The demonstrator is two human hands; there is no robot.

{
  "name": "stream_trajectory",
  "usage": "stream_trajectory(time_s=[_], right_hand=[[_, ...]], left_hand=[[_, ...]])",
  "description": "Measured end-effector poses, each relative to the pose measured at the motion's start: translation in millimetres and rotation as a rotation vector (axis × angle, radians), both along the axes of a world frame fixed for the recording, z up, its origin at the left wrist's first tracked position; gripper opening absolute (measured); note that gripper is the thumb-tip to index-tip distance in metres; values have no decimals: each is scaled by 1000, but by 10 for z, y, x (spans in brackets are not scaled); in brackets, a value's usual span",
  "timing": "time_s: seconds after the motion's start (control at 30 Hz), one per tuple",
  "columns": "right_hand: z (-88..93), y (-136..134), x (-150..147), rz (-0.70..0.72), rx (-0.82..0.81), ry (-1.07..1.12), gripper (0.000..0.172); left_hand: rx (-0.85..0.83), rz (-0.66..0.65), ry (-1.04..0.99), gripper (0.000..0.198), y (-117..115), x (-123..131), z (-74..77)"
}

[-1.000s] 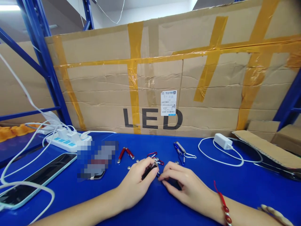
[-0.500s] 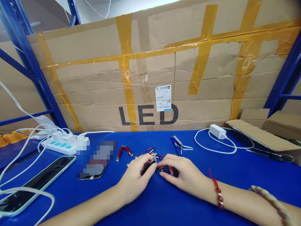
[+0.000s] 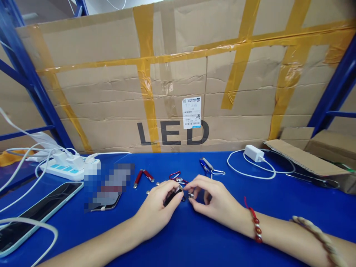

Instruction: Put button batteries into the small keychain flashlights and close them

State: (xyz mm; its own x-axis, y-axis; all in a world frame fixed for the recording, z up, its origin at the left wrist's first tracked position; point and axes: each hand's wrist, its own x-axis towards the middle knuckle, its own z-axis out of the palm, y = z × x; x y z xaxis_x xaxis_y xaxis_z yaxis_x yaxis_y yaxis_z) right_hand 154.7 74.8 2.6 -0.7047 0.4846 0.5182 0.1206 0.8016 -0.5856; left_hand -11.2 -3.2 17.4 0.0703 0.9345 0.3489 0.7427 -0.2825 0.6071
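My left hand [image 3: 155,207] wraps round a small black tube [image 3: 172,196], perhaps a mini torch, its silver end pointing up and right. Close beside it, my right hand [image 3: 214,196] pinches a small silver metal piece [image 3: 191,195] between thumb and fingers, apart from the tube. What the piece is exactly I cannot make out. Behind the hands lie red metal parts with a carabiner clip [image 3: 174,174], partly hidden by the fingers. Two red tubes [image 3: 148,175] and small silver discs [image 3: 158,183] lie to the left of them. Blue and silver tubes [image 3: 206,165] with a clip lie farther back.
On the left are a white power strip [image 3: 75,171] with cables, a phone [image 3: 36,218] and a partly blurred phone-like object [image 3: 109,202]. A white charger [image 3: 254,153] with its cable, scissors [image 3: 329,183] and an open carton [image 3: 300,157] are right. A large cardboard box [image 3: 111,100] stands behind.
The view has shifted slightly. My right fingers have drawn a little away from the black tube, and the silver piece between them shows more plainly. My left hand keeps its hold.
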Motion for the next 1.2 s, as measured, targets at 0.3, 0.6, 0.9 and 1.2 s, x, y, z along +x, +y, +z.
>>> stream_trajectory(time_s=[0.3,0.6,0.9,1.2], right_hand=[[-8,67,2,-1,-133,47,21],[1,95,11,26,-54,72,24],[2,59,2,-8,-223,54,21],[3,70,18,-33,-57,27,21]], left_hand=[[-17,-34,32,21,-9,15,13],[-7,-37,52,21,-6,-2,-8],[-22,-19,64,21,-11,15,12],[1,-49,59,17,-19,1,-12]])
